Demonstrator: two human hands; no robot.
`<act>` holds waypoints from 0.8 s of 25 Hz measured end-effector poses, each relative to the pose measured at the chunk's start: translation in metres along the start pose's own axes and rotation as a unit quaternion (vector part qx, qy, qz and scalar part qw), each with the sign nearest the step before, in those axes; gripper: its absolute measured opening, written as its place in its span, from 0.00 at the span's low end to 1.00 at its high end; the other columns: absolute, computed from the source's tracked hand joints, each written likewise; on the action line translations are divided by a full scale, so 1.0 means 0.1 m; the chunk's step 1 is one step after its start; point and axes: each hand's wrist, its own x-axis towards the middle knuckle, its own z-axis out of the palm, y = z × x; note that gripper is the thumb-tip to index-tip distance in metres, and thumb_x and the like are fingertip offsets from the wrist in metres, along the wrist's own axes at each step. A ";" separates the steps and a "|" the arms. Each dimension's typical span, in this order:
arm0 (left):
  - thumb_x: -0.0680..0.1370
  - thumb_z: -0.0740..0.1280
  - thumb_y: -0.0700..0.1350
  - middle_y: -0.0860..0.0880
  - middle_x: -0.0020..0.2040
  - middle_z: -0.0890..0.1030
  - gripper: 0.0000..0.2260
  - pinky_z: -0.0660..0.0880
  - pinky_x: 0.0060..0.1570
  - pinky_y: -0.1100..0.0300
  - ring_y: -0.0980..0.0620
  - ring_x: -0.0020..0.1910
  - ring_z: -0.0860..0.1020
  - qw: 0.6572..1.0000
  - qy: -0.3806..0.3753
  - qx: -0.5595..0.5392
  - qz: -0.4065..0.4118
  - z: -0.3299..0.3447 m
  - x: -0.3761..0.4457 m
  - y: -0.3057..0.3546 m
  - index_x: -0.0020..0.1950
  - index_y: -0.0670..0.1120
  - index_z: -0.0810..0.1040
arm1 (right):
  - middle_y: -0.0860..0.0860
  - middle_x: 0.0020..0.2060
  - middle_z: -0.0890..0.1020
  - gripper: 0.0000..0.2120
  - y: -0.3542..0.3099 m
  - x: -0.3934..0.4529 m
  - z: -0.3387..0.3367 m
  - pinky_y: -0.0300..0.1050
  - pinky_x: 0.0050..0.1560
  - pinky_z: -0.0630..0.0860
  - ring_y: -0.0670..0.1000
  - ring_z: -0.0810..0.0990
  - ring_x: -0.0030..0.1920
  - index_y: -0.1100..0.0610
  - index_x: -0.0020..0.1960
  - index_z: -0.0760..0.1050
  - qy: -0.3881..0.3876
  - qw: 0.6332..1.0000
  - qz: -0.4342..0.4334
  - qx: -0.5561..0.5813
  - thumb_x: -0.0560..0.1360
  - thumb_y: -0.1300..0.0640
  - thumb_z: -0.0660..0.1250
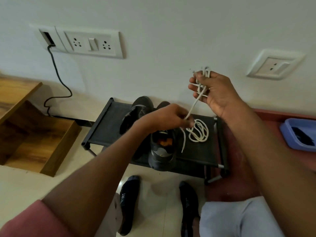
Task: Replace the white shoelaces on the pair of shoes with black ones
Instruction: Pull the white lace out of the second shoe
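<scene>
Above a low black fabric shoe rack (106, 127), the right hand (215, 93) is holding up a white cord shoelace (194, 104), with loops of it wound around its curled fingers (196, 86). Lower down, the left hand (168, 117) is pinching the same lace between its fingertips. Another coiled white shoelace (199, 131) is lying on the rack beside a dark grey sneaker (161, 151). A second dark sneaker (136, 110) is sitting behind it. A blue plastic tray (290, 134) is resting at the far right.
</scene>
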 end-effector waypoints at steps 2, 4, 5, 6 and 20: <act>0.81 0.71 0.48 0.58 0.30 0.80 0.06 0.71 0.40 0.63 0.65 0.29 0.75 0.994 0.086 0.066 -0.012 0.10 0.14 0.03 0.47 0.50 0.87 | 0.52 0.47 0.87 0.03 0.03 -0.01 -0.18 0.42 0.45 0.76 0.49 0.85 0.45 0.53 0.51 0.83 0.091 0.967 -0.067 -0.226 0.80 0.56 0.71; 0.81 0.71 0.45 0.57 0.29 0.78 0.06 0.70 0.36 0.66 0.64 0.27 0.74 0.978 0.208 0.005 -0.012 0.11 0.25 0.09 0.51 0.46 0.88 | 0.46 0.43 0.84 0.01 0.00 -0.03 -0.29 0.37 0.39 0.70 0.42 0.79 0.40 0.49 0.50 0.83 0.115 0.908 -0.134 -0.379 0.79 0.54 0.73; 0.81 0.72 0.45 0.56 0.32 0.80 0.06 0.71 0.36 0.66 0.63 0.30 0.76 0.971 0.236 -0.034 -0.013 0.10 0.30 0.13 0.53 0.45 0.87 | 0.44 0.43 0.82 0.03 -0.02 -0.06 -0.32 0.35 0.39 0.68 0.40 0.77 0.40 0.48 0.50 0.83 0.097 0.893 -0.138 -0.418 0.78 0.54 0.74; 0.80 0.73 0.45 0.54 0.36 0.82 0.07 0.75 0.39 0.64 0.61 0.34 0.78 0.972 0.229 -0.058 -0.015 0.11 0.34 0.17 0.56 0.44 0.86 | 0.43 0.43 0.81 0.05 0.01 -0.06 -0.38 0.34 0.39 0.67 0.39 0.76 0.40 0.47 0.52 0.83 0.068 0.883 -0.119 -0.450 0.77 0.55 0.75; 0.81 0.67 0.57 0.39 0.71 0.66 0.22 0.67 0.68 0.35 0.32 0.70 0.68 0.887 0.229 0.262 -0.303 0.12 -0.64 -0.18 0.70 0.48 0.72 | 0.50 0.57 0.82 0.16 0.56 -0.19 -0.15 0.52 0.52 0.84 0.56 0.86 0.49 0.49 0.61 0.81 -0.116 0.851 0.045 -0.511 0.75 0.49 0.77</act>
